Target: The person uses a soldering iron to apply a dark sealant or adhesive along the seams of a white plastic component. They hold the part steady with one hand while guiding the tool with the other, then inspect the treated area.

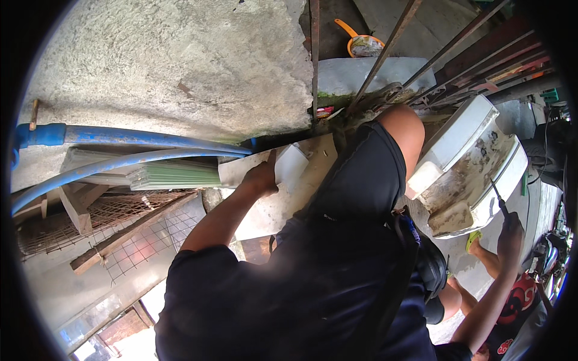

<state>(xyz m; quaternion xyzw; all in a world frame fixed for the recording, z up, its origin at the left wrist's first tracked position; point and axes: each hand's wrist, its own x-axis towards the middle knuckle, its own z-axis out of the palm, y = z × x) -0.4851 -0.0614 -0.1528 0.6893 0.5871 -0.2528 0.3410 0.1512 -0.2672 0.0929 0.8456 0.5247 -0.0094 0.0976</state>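
Note:
My left hand [262, 179] is at a small white flat panel [291, 167], its fingers and thumb closed at the panel's left edge. Behind that panel lies a larger off-white board [320, 157]. To the right, my right hand [510, 233] is wrapped round the handle of a slim dark screwdriver [499, 194]. Its tip points up and away, over the near rim of a white, trough-shaped casing [462, 170]. The casing stands tilted beside my bent knee, its hollow inside stained brown. What lies beneath my fingertips is hidden.
Blue pipes [147, 139] run along a rough concrete wall [180, 72] on the left. Below are stacked greenish panels [174, 177] and wire mesh [141, 240]. Metal bars [385, 54] rise ahead, with an orange strainer [364, 44] beyond. Another person's foot in a yellow-green sandal [474, 240] is at right.

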